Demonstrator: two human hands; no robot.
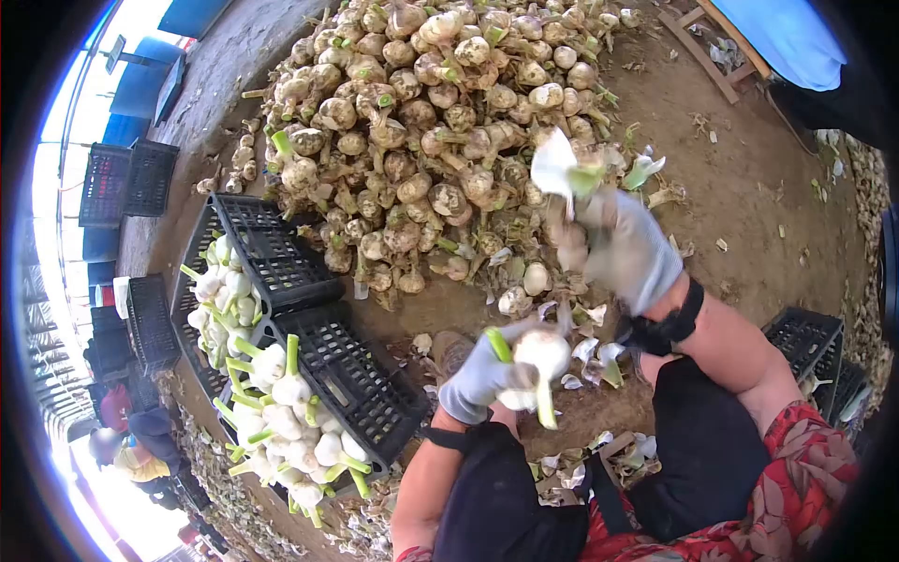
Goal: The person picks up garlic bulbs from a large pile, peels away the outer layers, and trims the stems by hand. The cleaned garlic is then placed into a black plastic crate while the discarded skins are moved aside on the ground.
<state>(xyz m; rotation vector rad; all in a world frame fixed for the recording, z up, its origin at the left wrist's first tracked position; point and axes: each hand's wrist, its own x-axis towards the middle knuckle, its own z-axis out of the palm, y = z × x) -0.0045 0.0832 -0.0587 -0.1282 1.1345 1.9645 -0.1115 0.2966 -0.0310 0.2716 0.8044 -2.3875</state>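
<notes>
My left hand [482, 375], in a grey glove, is closed around white peeled garlic [543, 356] with green stems, low in front of my knees. Above and to the right, my right hand [623, 245], also gloved, is smeared by motion. White and green garlic peel [562, 169] shows at its fingers, which are too blurred to make out. Beyond both hands lies a big heap of unpeeled garlic [412, 140] with dirty skins.
Black crates [361, 375] of peeled garlic [281, 421] stand at the left. Another black crate [805, 342] is at the right. Peel scraps [599, 361] litter the ground. A person [140, 450] is at the far left; blue cloth [782, 42] shows top right.
</notes>
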